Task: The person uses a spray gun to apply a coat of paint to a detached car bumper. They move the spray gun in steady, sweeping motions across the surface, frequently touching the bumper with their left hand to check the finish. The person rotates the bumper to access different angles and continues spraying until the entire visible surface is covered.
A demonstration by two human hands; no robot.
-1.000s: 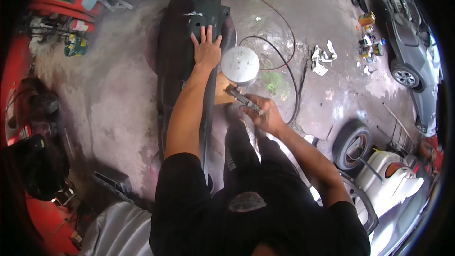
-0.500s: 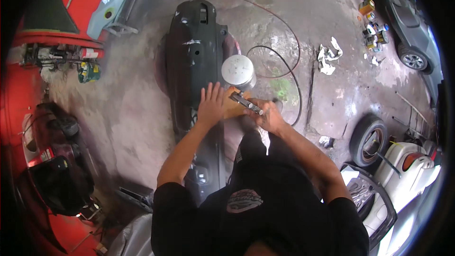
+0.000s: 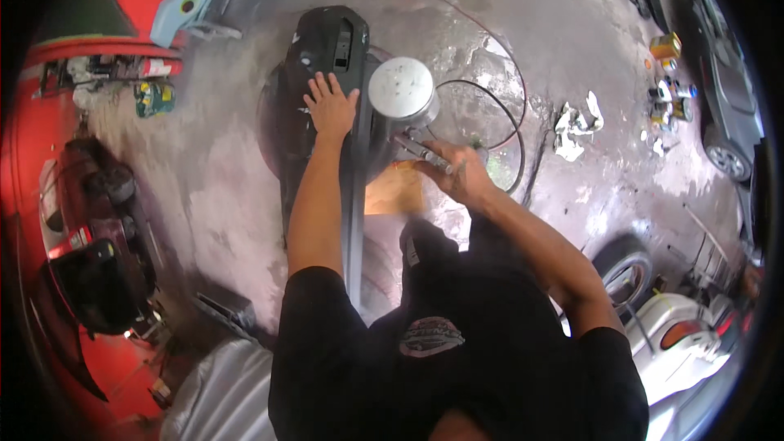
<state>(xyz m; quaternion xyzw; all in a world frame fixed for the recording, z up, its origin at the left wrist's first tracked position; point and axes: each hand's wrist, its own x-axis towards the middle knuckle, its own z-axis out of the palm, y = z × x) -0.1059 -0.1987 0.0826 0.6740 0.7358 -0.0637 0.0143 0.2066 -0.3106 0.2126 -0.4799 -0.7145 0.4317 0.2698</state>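
Note:
A long dark grey car bumper [image 3: 314, 159] stretches away from me, with a slot near its far end and a few pale patches. Over its far part my left hand [image 3: 332, 110] is spread flat, fingers apart; it seems to rest on the surface, though a small gap is hard to rule out. To the right, my right hand [image 3: 460, 173] grips a metal spray gun [image 3: 425, 153] by its handle. The gun's round silver cup [image 3: 400, 90] sits at the bumper's right edge. Part of the handle is hidden by my fingers.
An orange-brown sheet or box [image 3: 394, 190] lies below the gun. A hose [image 3: 523, 106] curls over the floor at the right. Crumpled paper [image 3: 576, 126], several cans [image 3: 670, 90] and a wheel [image 3: 625, 273] are farther right. Red car parts [image 3: 94, 220] stand left.
My left hand has moved forward and left, farther along the bumper. The spray gun in my right hand has shifted slightly away from me, and the view has moved too.

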